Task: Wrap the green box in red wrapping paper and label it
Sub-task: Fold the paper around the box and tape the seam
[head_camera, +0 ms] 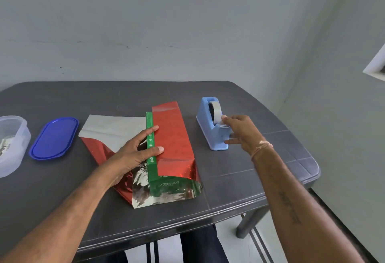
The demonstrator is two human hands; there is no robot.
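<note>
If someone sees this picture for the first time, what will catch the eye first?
The red wrapping paper, folded partly over the green box, lies in the middle under the pressing left hand. Right of it, the right hand pinches tape at the light blue tape dispenser. A blue lid lies at left.

**One mirrored word, little else**

I read mirror-reversed white lettering, roughly "PASEO", on the green patch of shiny wrapping paper [175, 185] at the green box's [151, 141] near end. White marks along the box's exposed strip are too small to read.
</note>
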